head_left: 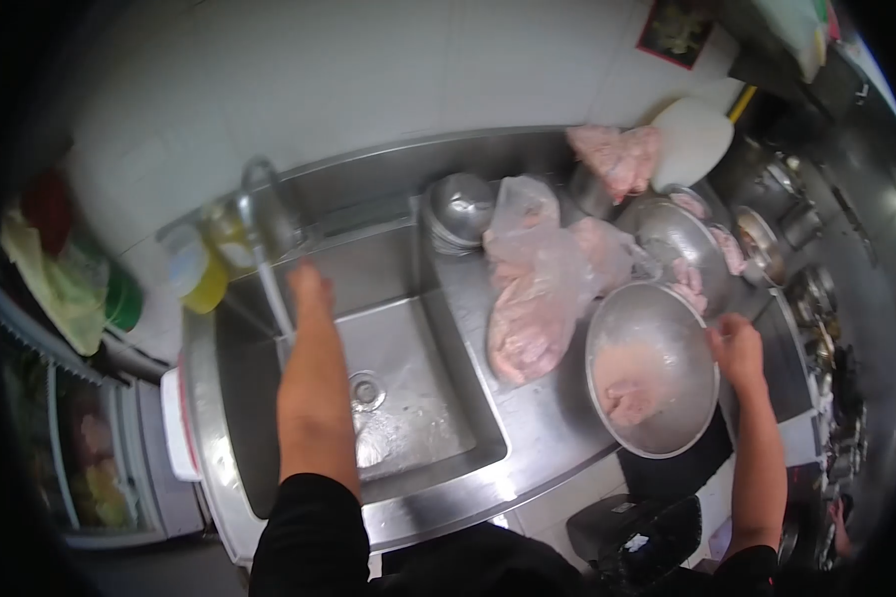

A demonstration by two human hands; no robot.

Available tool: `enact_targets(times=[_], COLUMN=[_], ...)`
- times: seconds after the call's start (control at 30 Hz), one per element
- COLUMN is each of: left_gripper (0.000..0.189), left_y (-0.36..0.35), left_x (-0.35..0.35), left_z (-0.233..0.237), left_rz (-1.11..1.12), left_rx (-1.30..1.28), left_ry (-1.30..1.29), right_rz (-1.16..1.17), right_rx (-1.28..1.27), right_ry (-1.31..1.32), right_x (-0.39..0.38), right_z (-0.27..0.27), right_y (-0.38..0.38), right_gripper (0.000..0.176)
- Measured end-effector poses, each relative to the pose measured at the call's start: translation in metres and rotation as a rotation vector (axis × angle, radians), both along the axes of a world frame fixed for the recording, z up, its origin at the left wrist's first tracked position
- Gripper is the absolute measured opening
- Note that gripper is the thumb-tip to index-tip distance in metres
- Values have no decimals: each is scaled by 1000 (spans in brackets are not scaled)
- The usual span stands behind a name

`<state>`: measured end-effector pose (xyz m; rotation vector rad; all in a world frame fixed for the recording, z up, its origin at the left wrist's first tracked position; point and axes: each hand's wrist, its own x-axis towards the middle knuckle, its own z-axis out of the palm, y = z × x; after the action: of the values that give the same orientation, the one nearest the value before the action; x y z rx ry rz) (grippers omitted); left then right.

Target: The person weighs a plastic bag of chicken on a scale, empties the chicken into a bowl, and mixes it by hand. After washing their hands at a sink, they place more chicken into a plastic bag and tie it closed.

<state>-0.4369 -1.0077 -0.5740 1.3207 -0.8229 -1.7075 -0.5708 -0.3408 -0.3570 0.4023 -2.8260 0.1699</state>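
Note:
My right hand (737, 348) grips the right rim of a large metal mixing bowl (672, 383), tilted toward me. Inside the bowl lies a piece of raw meat (629, 400) in a little pinkish liquid. My left hand (312, 286) reaches over the sink (408, 338), close beside the faucet (259, 234); its fingers are smeared and partly hidden. Water wets the sink bottom around the drain (366, 392). Left of the bowl, clear plastic bags of raw meat (538, 308) rest on the steel counter (458, 308).
Stacked metal bowls (460, 211) stand behind the sink's right corner. Another metal bowl (675, 244), more raw meat (622, 159) and a white round lid or board (695, 139) crowd the back right. A yellow container (202, 279) sits left of the faucet. Below the counter is a black bin (617, 527).

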Motion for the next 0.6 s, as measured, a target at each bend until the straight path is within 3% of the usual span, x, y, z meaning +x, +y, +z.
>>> enact_targets(times=[0.07, 0.1, 0.13, 0.2, 0.3, 0.37, 0.4, 0.43, 0.47, 0.5, 0.53, 0.6], left_gripper=[35, 31, 33, 46, 58, 64, 67, 66, 64, 65, 79, 94], left_y=[-24, -60, -60, -45, 3, 26, 62, 116, 139, 171, 202, 253], left_x=[-8, -12, -19, -21, -17, -22, -22, -13, -19, -19, -15, -10], left_z=[2, -23, -18, -22, 15, 18, 31, 68, 59, 61, 79, 109], left_rz=[82, 39, 124, 18, -111, -284, -405, -580, -846, -1082, -1282, -1401], left_rx=[-58, -55, -73, -510, -683, -712, -808, -854, -766, -657, -840, -1117], left_ry=[212, 261, 320, 25, -205, -413, -323, -234, -62, 9, -172, -316], right_rz=[81, 134, 126, 166, 310, 431, 457, 375, 277, 130, -24, 112], right_rx=[-64, -82, -87, -106, -151, -247, -276, -343, -404, -528, -643, -494], right_ry=[-29, -71, -145, -267, -345, -117, -11, -174, -323, -718, -1112, -815], right_x=[18, 24, 33, 41, 43, 19, 1, -14, -28, -35, -35, -26], right_z=[8, 10, 13, 10, -6, -45, -71, -74, -77, -59, -49, -51], right_y=[-24, -36, -51, -78, -134, -171, -189, -203, -216, -228, -236, -244], right_gripper=[30, 32, 34, 40, 58, 68, 72, 75, 77, 78, 80, 72])
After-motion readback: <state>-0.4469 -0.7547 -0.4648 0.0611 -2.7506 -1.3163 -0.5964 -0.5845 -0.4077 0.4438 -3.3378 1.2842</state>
